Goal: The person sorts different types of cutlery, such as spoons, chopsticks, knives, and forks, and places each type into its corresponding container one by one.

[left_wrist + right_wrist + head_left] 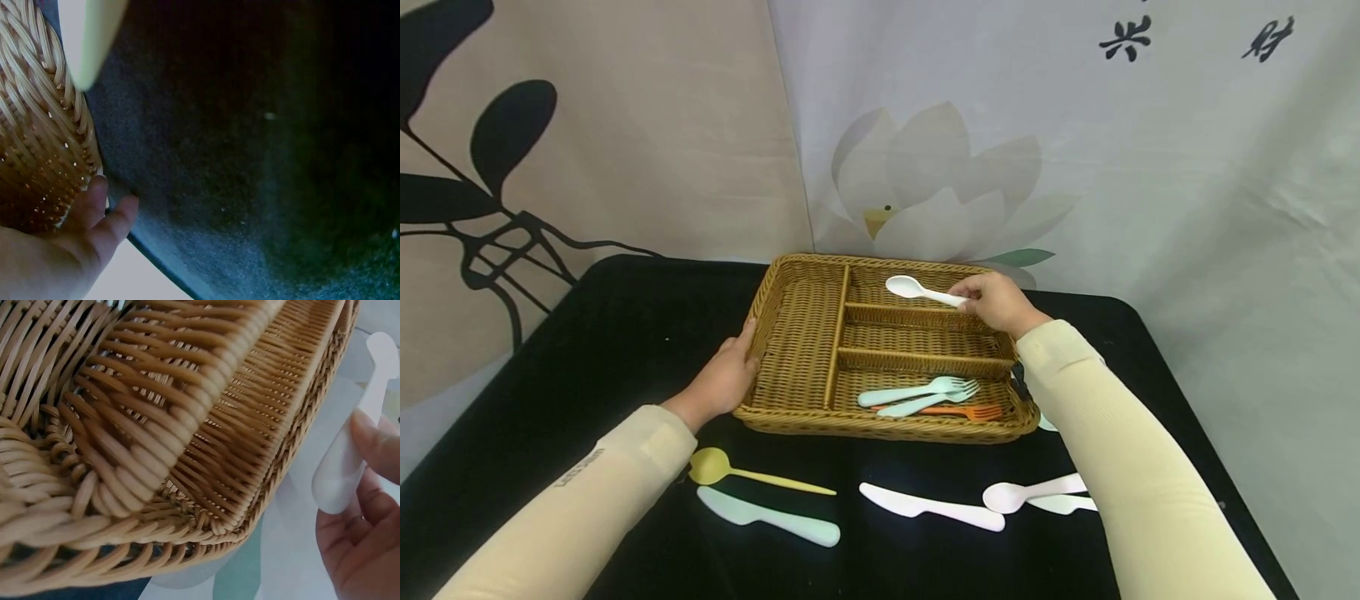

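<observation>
A white spoon (pixel 906 287) is pinched by its handle in my right hand (pixel 996 302), its bowl pointing left above the back right compartment of a wicker tray (pixel 887 428). The right wrist view shows the thumb and fingers on the rounded handle end (pixel 334 481). My left hand (pixel 722 377) rests against the tray's left side, fingers fairly straight along the outer wall. Two mint forks (pixel 913 392) and an orange fork (pixel 981 412) lie together in the front right compartment. The long left compartment and the middle right one show bare weave.
On the black cloth in front lie a yellow spoon (pixel 709 466), a mint knife (pixel 775 518), a pale pink knife (pixel 932 507) and a pale pink spoon (pixel 1004 497) over a pale piece of cutlery (pixel 1063 504). My right sleeve partly covers these last two. A printed curtain (pixel 955 67) hangs behind.
</observation>
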`<state>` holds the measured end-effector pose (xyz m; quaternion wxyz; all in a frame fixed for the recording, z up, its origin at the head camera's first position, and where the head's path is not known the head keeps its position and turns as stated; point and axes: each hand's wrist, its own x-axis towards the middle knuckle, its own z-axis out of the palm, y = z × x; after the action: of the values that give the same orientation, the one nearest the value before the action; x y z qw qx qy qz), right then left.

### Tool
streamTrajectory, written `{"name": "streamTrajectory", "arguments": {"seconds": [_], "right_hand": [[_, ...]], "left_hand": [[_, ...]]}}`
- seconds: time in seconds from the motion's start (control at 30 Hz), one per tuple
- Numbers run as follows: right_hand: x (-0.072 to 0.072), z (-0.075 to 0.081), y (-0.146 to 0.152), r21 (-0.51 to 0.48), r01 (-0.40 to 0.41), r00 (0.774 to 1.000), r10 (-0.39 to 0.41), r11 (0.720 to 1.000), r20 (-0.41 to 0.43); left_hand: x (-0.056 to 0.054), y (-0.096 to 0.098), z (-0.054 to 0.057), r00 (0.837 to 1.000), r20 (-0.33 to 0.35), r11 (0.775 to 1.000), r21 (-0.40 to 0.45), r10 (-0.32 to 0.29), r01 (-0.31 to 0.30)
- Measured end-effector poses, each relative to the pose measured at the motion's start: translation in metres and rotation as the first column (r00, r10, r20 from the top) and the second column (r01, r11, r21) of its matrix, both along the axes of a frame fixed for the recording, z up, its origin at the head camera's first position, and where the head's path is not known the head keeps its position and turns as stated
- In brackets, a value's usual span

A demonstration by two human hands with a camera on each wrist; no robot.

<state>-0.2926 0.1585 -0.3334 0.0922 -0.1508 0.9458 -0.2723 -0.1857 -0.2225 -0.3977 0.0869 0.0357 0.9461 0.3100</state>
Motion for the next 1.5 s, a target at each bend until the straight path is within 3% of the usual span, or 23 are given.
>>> {"name": "streamTrajectory", "arguments": {"seconds": [0.67, 0.97, 1.5], "right_hand": [[-0.021, -0.018, -0.007, 0.105, 0.033, 0.999, -0.032, 0.994, -0.006], [-0.025, -0.018, -0.011, 0.174, 0.009, 0.999, -0.017, 0.985, 0.043], [-0.032, -0.024, -0.016, 0.120, 0.003, 0.994, -0.016, 0.993, 0.110]], "left_hand": [[0.003, -0.001, -0.001, 1.000, 0.026, 1.000, 0.018, 0.009, -0.009], [0.001, -0.001, -0.002, 1.000, 0.001, 1.000, 0.018, 0.003, -0.003], [0.000, -0.002, -0.003, 1.000, 0.011, 1.000, 0.021, 0.015, -0.015]]}}
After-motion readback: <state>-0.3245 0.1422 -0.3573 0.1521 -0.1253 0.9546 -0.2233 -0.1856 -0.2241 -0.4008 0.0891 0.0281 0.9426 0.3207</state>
